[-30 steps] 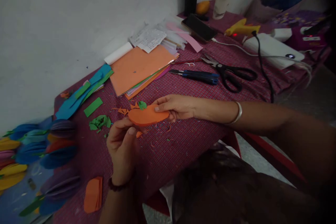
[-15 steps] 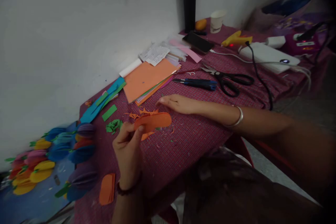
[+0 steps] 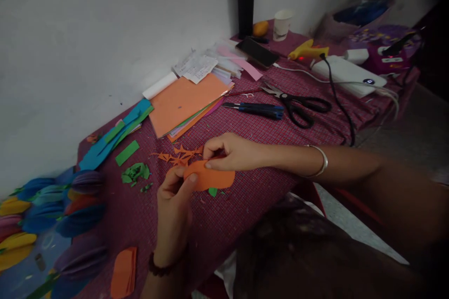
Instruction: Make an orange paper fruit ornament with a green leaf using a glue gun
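Note:
My left hand (image 3: pixel 173 205) pinches the near end of an orange oval paper piece (image 3: pixel 213 179) above the checked maroon tablecloth (image 3: pixel 245 201). My right hand (image 3: pixel 231 152), with a silver bangle on the wrist, has its fingers closed on the upper edge of the same orange piece. A small green scrap (image 3: pixel 212 191) lies just under the piece. Jagged orange offcuts (image 3: pixel 177 155) lie beyond my fingers.
Green scraps (image 3: pixel 135 173), a green strip (image 3: pixel 126 153), a stack of coloured sheets (image 3: pixel 185 100), a cutter (image 3: pixel 257 109), black scissors (image 3: pixel 298 103), a yellow glue gun (image 3: pixel 308 50) with cord, a phone (image 3: pixel 256 51), a cup (image 3: pixel 281 23) and a black bottle (image 3: pixel 244 0). Folded paper shapes (image 3: pixel 45 205) lie at left.
My right hand, which had let go and rested flat on the cloth half a second ago, has come back and closed on the orange piece. The piece sits lower and flatter.

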`<state>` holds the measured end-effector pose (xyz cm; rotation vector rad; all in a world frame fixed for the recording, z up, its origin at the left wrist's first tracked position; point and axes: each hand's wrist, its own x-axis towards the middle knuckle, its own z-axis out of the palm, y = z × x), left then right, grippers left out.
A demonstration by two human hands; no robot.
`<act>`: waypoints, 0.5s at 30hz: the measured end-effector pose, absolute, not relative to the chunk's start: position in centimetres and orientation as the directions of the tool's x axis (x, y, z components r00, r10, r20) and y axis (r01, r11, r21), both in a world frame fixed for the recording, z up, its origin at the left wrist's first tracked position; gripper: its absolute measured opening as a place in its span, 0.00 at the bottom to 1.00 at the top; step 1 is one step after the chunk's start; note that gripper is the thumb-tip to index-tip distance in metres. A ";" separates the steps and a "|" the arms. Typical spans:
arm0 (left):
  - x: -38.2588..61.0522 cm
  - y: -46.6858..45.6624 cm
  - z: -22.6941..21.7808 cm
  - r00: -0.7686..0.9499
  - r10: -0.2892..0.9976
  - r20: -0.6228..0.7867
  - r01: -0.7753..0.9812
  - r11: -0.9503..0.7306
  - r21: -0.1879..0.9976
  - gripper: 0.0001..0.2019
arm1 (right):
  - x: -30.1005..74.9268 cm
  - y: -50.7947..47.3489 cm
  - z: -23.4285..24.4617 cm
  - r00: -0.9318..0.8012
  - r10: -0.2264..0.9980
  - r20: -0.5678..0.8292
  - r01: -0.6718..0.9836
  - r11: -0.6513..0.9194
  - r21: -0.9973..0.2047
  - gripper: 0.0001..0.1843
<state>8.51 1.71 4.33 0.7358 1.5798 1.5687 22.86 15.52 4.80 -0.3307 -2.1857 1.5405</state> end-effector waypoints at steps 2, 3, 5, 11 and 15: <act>8.6 1.8 4.3 -0.527 0.842 -0.117 -0.079 0.088 0.993 0.13 | 22.9 15.2 4.7 -0.860 0.440 0.259 -0.066 0.406 -0.911 0.06; 8.6 1.8 4.2 -0.513 0.851 -0.115 -0.048 0.105 0.993 0.15 | 22.9 15.1 4.7 -0.859 0.433 0.275 -0.072 0.429 -0.900 0.06; 8.5 1.9 4.1 -0.466 0.878 -0.112 0.037 0.146 0.989 0.14 | 22.9 15.0 4.7 -0.865 0.411 0.288 -0.073 0.465 -0.882 0.06; 7.9 2.2 3.2 -0.379 0.916 -0.133 0.027 0.155 0.988 0.12 | 22.5 14.5 4.7 -0.889 0.418 0.187 0.013 0.430 -0.903 0.04; 8.3 2.5 2.6 -0.383 0.909 -0.161 -0.179 0.098 0.979 0.14 | 22.4 14.4 4.5 -0.886 0.428 0.178 -0.037 0.316 -0.948 0.08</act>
